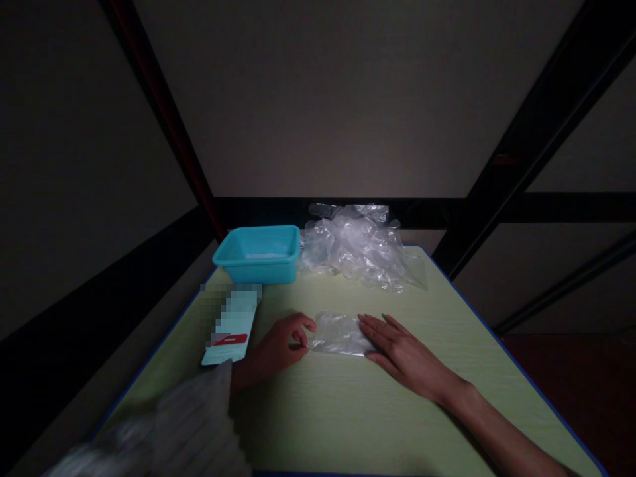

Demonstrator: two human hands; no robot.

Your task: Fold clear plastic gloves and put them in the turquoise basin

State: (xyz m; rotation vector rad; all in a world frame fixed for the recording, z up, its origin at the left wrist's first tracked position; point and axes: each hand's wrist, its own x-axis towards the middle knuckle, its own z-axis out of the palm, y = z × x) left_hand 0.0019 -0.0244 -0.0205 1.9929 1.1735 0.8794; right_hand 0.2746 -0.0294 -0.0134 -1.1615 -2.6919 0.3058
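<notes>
A flat, roughly rectangular piece of thin clear plastic [338, 334] lies on the table between my hands; I cannot tell whether it is a bag or a folded disposable glove. My right hand [397, 348] rests flat over its right end, fingers stretched out. At the left end is my left hand [288, 341], its fingers curved with a gap between index finger and thumb. The thumb tip is close to the plastic's lower left corner, and whether it touches is unclear.
A heap of crumpled clear plastic [362, 245] sits at the table's far edge. Left of it stands a turquoise plastic basin [263, 270]. A pale green flat object with a red band [233, 340], partly pixelated, lies beside my left wrist. The pale table [318, 411] has a blue edge; a wall rises behind.
</notes>
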